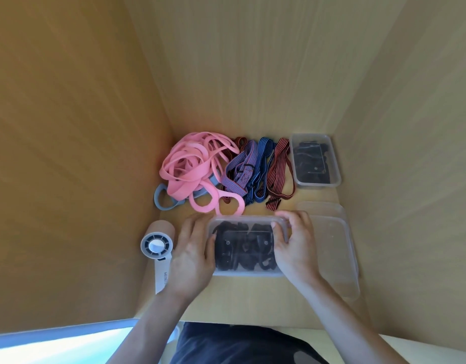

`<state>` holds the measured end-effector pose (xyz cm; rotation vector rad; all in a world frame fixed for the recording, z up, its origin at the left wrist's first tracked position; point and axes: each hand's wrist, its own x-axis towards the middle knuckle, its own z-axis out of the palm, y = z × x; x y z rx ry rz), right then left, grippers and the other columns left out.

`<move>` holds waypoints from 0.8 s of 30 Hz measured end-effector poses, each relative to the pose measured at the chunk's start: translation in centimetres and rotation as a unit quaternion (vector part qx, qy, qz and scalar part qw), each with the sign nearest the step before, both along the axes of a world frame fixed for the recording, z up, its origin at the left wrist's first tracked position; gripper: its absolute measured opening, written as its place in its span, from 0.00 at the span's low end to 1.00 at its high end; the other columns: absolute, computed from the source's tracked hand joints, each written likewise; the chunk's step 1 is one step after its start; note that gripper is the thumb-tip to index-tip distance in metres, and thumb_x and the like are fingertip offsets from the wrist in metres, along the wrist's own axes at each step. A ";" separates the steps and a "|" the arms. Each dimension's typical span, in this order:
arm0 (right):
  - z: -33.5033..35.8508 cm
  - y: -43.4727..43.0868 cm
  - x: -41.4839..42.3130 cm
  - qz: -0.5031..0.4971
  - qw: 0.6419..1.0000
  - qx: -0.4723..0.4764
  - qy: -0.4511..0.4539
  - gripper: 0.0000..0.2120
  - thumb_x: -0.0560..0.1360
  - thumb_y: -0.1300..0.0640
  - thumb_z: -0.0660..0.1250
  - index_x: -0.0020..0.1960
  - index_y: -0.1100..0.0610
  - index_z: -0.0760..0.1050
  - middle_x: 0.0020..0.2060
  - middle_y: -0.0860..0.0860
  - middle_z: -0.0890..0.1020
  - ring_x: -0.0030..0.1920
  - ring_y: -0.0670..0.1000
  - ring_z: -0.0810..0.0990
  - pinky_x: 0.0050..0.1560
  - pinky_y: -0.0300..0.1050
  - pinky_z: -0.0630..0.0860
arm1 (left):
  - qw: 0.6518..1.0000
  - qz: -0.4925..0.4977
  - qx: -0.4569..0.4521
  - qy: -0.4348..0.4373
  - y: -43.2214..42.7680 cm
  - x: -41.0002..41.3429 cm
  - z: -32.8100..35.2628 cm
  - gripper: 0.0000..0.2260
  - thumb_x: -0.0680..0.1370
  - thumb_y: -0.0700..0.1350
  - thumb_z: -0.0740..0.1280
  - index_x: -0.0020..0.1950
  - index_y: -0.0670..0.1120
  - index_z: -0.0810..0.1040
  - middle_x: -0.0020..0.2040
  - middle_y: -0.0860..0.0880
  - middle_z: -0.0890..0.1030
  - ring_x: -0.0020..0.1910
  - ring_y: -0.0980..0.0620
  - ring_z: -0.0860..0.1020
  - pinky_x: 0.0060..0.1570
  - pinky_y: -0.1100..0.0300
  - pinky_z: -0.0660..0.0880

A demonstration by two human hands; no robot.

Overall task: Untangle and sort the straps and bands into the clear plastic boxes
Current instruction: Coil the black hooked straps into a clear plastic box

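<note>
clear box (246, 272) of black straps (242, 249) at 6 o'clock on the bench (239, 298). left hand (192, 248) and right hand (294, 245) grip its short ends, fingers curled round the rim. second box (315, 183), also filled, at 2. pink bands (187, 169), striped bands (252, 166) and grey band (159, 198) at 11–12 look unsorted. empty containers (336, 253) at 3. i'd say about a third done.

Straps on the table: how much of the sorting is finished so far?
Done: black straps sit in the far box and the near box. In hand: the left hand and right hand grip the near box by its ends. Left: the pink bands, a grey band and the striped straps lie in a heap, unsorted, and two clear boxes or lids at right hold nothing.
</note>
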<state>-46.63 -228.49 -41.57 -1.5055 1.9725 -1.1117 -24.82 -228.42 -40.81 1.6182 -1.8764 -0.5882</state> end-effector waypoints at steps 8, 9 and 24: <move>-0.3 0.2 0.2 0.027 0.999 -0.023 0.028 0.11 0.78 0.63 0.67 0.59 0.55 0.81 0.53 0.46 0.77 0.55 0.49 0.74 0.60 0.38 0.70 | 0.994 -0.079 -0.013 -0.081 -0.7 -0.1 0.5 0.26 0.75 0.36 0.58 0.72 0.50 0.74 0.73 0.54 0.73 0.74 0.54 0.68 0.71 0.53 0.68; -0.4 0.2 0.3 0.033 0.998 -0.025 0.037 0.12 0.79 0.64 0.66 0.60 0.56 0.81 0.54 0.46 0.78 0.55 0.50 0.74 0.59 0.38 0.70 | 0.995 -0.075 0.004 -0.066 -0.7 -0.6 0.8 0.24 0.76 0.39 0.58 0.73 0.50 0.72 0.71 0.53 0.74 0.73 0.54 0.69 0.71 0.52 0.68; -0.2 0.3 -0.6 0.177 0.981 0.072 -0.017 0.22 0.80 0.47 0.57 0.71 0.52 0.72 0.70 0.42 0.70 0.72 0.43 0.67 0.73 0.45 0.65 | 0.959 -0.103 0.017 -0.262 -0.4 -3.5 0.2 0.28 0.81 0.66 0.47 0.81 0.61 0.53 0.83 0.49 0.53 0.80 0.40 0.55 0.76 0.40 0.57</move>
